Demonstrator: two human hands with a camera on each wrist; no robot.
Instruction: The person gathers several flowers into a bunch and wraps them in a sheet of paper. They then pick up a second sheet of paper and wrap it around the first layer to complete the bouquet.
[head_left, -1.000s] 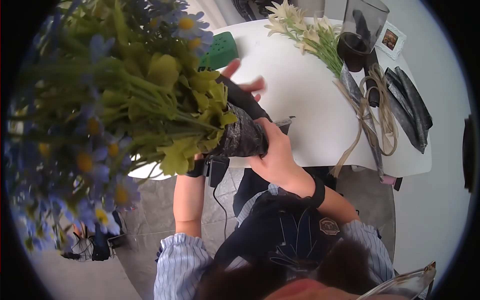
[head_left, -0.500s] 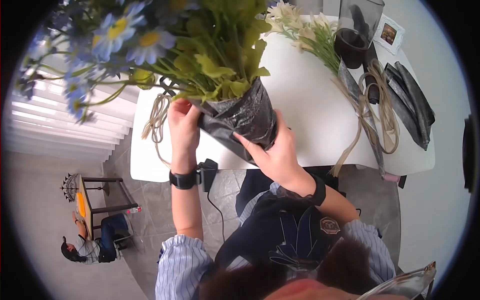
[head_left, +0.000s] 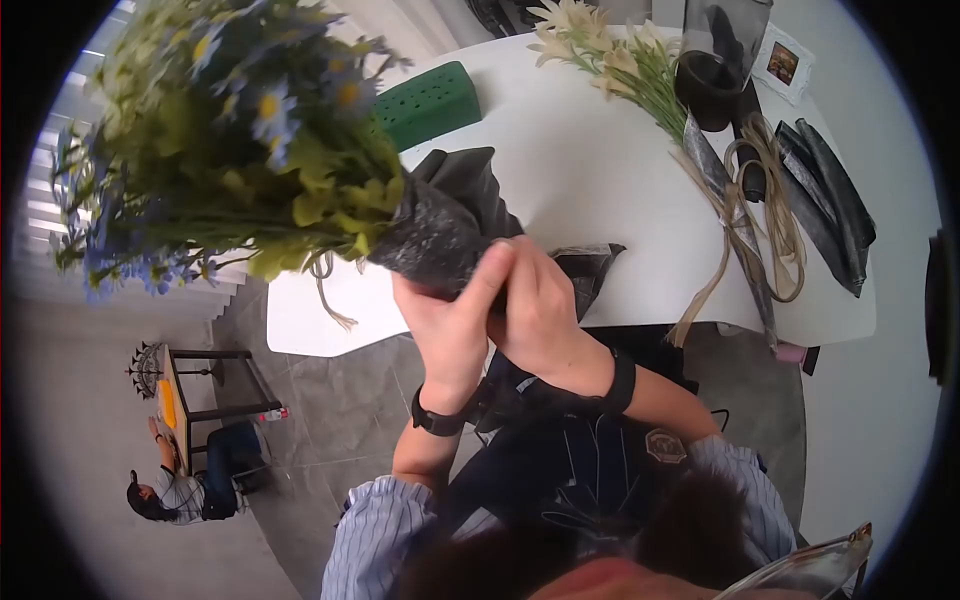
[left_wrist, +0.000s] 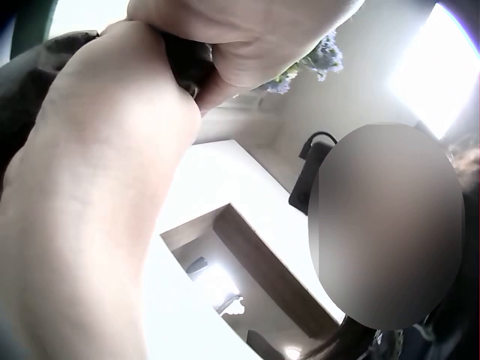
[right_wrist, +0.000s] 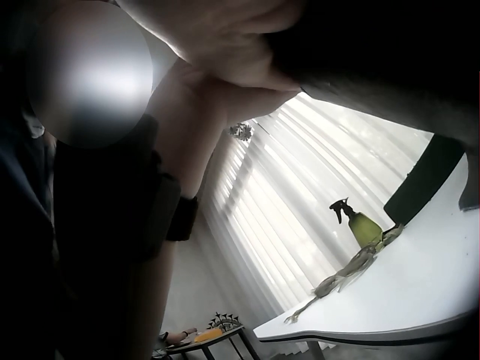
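Note:
A bouquet of blue daisy-like flowers (head_left: 270,110) with green leaves tilts to the upper left in the head view. Dark grey, silver-flecked wrapping paper (head_left: 430,235) surrounds its stems. My left hand (head_left: 447,330) grips the narrow lower end of the wrap, thumb laid across the front. Close against it, my right hand (head_left: 545,315) holds the same end from the right. A loose fold of paper (head_left: 465,170) stands up behind the wrap, and a dark paper tail (head_left: 590,275) sticks out past the right hand. The stem ends are hidden by the hands.
On the white table (head_left: 620,190) lie a green perforated block (head_left: 430,105), cream flowers (head_left: 600,60), twine (head_left: 785,220) and rolled dark paper (head_left: 830,200). A tinted glass vase (head_left: 715,70) and photo frame (head_left: 783,65) sit at the back. A spray bottle (right_wrist: 365,229) stands near the curtain.
The bouquet swung rightward, then back up and left. My left hand moved from behind the wrap to the paper's edge by the leaves, then down to its lower end beside the right hand.

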